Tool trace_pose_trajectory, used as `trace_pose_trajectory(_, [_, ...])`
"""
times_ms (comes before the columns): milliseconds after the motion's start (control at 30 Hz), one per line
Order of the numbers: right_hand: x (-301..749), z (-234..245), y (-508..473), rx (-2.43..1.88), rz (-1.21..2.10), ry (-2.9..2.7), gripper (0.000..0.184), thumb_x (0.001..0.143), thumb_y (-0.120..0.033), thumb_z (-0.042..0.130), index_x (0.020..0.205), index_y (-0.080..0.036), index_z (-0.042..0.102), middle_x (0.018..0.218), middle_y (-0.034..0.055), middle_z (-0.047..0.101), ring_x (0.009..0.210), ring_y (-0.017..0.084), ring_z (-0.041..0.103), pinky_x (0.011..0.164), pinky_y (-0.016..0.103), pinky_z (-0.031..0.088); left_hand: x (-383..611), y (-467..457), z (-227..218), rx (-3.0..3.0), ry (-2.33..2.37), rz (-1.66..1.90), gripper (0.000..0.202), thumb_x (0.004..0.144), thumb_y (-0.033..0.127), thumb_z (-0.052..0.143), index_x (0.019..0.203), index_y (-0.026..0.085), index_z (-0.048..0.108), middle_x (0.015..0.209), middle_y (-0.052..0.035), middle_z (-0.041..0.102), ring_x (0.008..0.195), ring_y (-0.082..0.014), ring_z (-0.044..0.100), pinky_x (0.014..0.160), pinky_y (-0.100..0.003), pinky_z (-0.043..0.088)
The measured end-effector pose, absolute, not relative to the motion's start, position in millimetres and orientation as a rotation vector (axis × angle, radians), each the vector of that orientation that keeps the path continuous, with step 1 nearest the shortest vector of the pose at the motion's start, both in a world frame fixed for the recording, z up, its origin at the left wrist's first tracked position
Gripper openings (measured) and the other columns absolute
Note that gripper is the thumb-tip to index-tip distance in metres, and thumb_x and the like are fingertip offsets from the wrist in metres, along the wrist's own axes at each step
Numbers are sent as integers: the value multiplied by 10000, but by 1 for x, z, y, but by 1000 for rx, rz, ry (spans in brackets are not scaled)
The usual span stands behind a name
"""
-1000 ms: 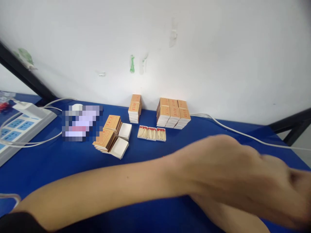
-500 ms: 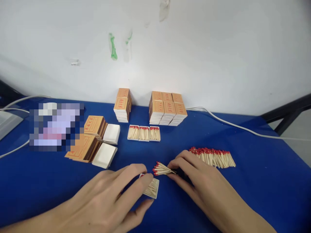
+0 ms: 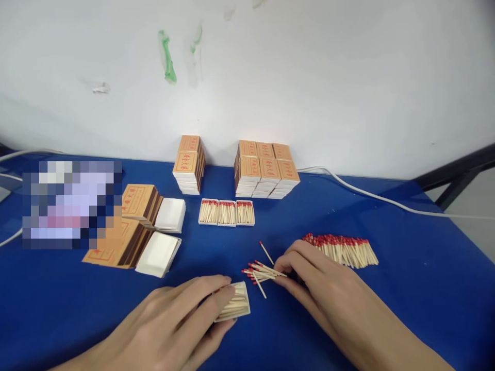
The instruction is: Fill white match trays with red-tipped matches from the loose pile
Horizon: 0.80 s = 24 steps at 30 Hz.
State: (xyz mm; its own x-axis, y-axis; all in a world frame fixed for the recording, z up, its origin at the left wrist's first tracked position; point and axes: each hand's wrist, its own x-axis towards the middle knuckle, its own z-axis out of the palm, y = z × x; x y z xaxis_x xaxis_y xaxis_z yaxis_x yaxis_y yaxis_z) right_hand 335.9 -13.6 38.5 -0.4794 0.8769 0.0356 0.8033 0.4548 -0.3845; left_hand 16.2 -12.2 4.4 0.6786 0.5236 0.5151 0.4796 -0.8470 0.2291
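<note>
Filling in progress: my left hand point(image 3: 174, 327) grips a part-filled matchbox tray point(image 3: 236, 306) on the blue table point(image 3: 417, 299) while my right hand point(image 3: 328, 291) pinches a splayed bundle of matches point(image 3: 261, 271) just beside it, which likely need squaring before they fit.

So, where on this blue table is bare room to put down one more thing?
Bare blue table lies right of the long match pile, nearer than the white cable. Another free patch is front left, between the flat sleeves and the left hand. The middle is crowded: open tray under that hand, loose matches in the right hand, three filled trays behind.
</note>
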Motion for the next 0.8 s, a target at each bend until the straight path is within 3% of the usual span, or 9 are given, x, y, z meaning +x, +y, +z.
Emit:
trace_pose_trajectory(167, [337, 43, -10, -1506, 486, -2357, 246, 1242, -289, 496, 1130, -264, 714, 1101, 50, 725, 914, 188, 741, 807, 334, 641, 19, -8, 17, 2700, 944, 797, 249, 1181, 197, 603, 1391, 215, 737, 1363, -40, 848, 1153, -175, 868, 924, -245, 701])
trace_pose_trajectory(300, [333, 54, -8, -1462, 482, -2303, 203, 1240, -289, 521, 1129, -277, 690, 1098, 40, 731, 929, 166, 763, 825, 284, 641, 22, -9, 14, 2500, 1075, 799, 162, 1193, 310, 606, 1321, 233, 668, 1332, -43, 834, 812, -113, 814, 775, -239, 684])
trace_pose_trajectory(367, [330, 58, -9, -1421, 487, -2290, 196, 1237, -295, 534, 1119, -278, 689, 1085, 31, 728, 923, 155, 765, 830, 265, 645, 22, -11, 9, 2440, 1110, 737, 245, 1191, 371, 623, 1414, 270, 641, 1192, -2, 826, 629, -88, 685, 670, -231, 639])
trace_pose_trajectory(433, [325, 59, -11, -1367, 514, -2296, 187, 1233, -291, 545, 1122, -270, 694, 1085, 31, 726, 925, 148, 764, 840, 252, 651, 21, -11, 7, 2395, 1151, 699, 326, 1186, 422, 637, 1488, 300, 615, 902, 65, 724, 540, -96, 578, 560, -220, 556])
trace_pose_trajectory(500, [319, 56, -15, -1318, 534, -2335, 213, 1235, -261, 521, 1135, -258, 709, 1096, 42, 733, 950, 155, 765, 851, 256, 658, 22, -11, 6, 2361, 1184, 687, 366, 1177, 458, 654, 1510, 311, 606, 719, 108, 525, 507, -111, 530, 495, -213, 482])
trace_pose_trajectory(567, [313, 50, -19, -1288, 504, -2392, 268, 1237, -232, 481, 1122, -244, 723, 1088, 58, 746, 960, 176, 760, 848, 280, 668, 24, -11, 7, 2326, 1221, 685, 401, 1161, 468, 679, 1523, 318, 594, 704, 116, 444, 503, -115, 515, 488, -212, 465])
trace_pose_trajectory(700, [301, 38, -27, -1263, 326, -2452, 322, 1216, -164, 455, 1073, -227, 737, 1027, 69, 742, 893, 201, 725, 833, 329, 674, 26, -12, 10, 2277, 1258, 685, 501, 1095, 419, 748, 1551, 325, 564, 748, 113, 477, 509, -110, 512, 486, -205, 467])
trace_pose_trajectory(800, [298, 35, -29, -1226, 201, -2504, 311, 1148, -37, 482, 1094, -197, 743, 1036, 79, 739, 912, 217, 711, 844, 350, 662, 26, -13, 10, 2257, 1248, 690, 468, 1082, 373, 745, 1517, 336, 574, 728, 128, 477, 487, -91, 493, 486, -176, 461])
